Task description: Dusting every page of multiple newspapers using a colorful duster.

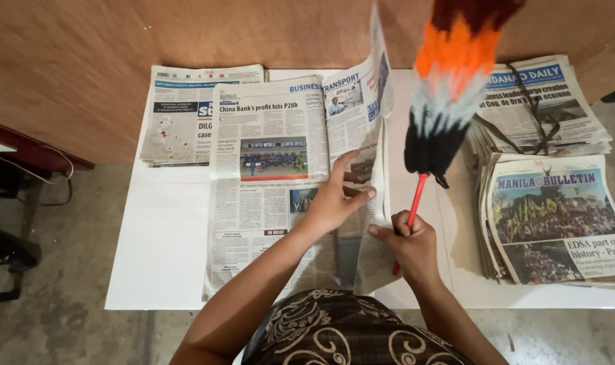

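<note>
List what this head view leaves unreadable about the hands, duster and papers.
- Duster: top cut off by the frame edge.
- Right hand: fist hides part of the red handle.
- Open newspaper: left hand and the lifted page cover its right side.
- Right stacks: lower papers hidden.

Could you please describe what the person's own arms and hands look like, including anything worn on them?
Both arms are bare from the hands back to the picture's lower edge, with no sleeves showing. The left hand and right hand carry no gloves, rings, watch or bracelets that can be seen. Fingernails look short and unpainted.
</note>
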